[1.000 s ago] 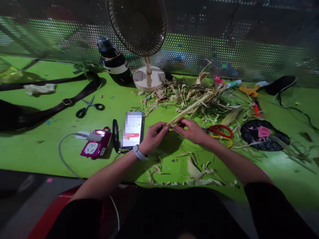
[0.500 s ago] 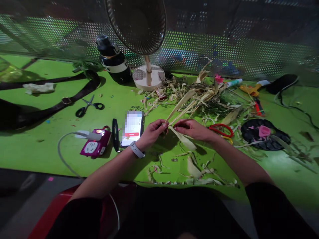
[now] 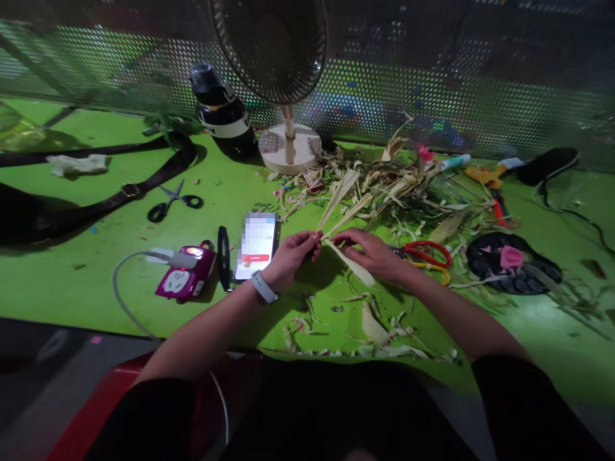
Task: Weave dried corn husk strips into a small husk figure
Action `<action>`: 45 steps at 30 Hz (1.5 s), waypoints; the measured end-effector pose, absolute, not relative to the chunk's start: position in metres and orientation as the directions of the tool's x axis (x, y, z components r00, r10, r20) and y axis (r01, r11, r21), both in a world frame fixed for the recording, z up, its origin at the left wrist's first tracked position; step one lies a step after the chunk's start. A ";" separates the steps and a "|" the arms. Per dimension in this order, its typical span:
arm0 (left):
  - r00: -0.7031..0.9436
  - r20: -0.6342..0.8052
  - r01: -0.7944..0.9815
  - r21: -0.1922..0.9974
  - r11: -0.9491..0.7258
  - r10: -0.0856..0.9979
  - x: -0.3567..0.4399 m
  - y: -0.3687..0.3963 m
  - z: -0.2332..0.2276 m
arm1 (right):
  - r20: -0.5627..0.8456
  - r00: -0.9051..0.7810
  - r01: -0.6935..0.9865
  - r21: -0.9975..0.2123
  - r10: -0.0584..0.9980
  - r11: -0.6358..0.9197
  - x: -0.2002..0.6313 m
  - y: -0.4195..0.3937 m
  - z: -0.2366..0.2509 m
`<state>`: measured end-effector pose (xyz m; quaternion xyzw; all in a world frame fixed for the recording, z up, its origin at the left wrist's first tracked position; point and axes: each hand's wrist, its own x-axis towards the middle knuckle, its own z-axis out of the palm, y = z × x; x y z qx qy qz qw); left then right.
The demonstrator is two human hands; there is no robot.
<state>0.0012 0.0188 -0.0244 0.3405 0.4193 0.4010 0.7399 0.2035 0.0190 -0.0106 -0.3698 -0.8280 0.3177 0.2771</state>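
Pale dried corn husk strips [image 3: 340, 195] meet in a crossing above the green table. Two of them fan upward and one broad strip [image 3: 355, 264] slants down to the right. My left hand [image 3: 295, 253], with a watch on its wrist, is closed, pinching the strips where they meet. My right hand [image 3: 368, 251] is just to the right, its fingers curled at the crossing by the lower strip; its fingertips are partly hidden. Red-and-yellow-handled scissors [image 3: 427, 251] lie beside my right wrist.
A heap of husk scraps [image 3: 398, 179] lies beyond my hands, beside a fan [image 3: 289, 148] and a dark bottle [image 3: 230, 131]. On the left are a lit phone [image 3: 259, 246], a purple power bank [image 3: 187, 275] and black scissors [image 3: 173, 202]. A black tray [image 3: 533, 278] lies right.
The husk strips have turned slightly in my hands, and the lower strip now slants more steeply. My right fingers have shifted slightly at the crossing. The view has moved a little.
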 end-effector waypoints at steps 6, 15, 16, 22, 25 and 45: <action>0.336 -0.398 -0.243 0.839 0.487 0.854 0.003 0.018 -0.026 | 0.501 -0.724 0.472 -0.142 0.474 0.870 0.207 0.016 -0.017; 0.374 -0.403 -0.147 0.864 0.482 0.835 0.004 0.015 -0.023 | 0.545 -0.816 0.398 0.292 0.191 0.870 0.206 0.008 -0.006; 0.395 -0.403 -0.127 0.866 0.484 0.826 0.003 0.015 -0.023 | 0.538 -0.821 0.395 0.295 0.190 0.870 0.206 0.008 -0.006; 0.458 -0.400 -0.031 0.885 0.464 0.794 0.003 0.012 -0.023 | 0.486 -0.800 0.461 0.124 0.351 0.879 0.213 0.010 -0.018; 0.474 -0.406 -0.057 0.872 0.487 0.782 0.004 0.010 -0.023 | 0.481 -0.762 0.508 0.030 0.433 0.861 0.215 0.010 -0.023; 0.508 -0.391 -0.171 0.828 0.535 0.768 0.006 0.010 -0.021 | 0.464 -0.807 0.469 0.124 0.366 0.875 0.217 0.006 -0.018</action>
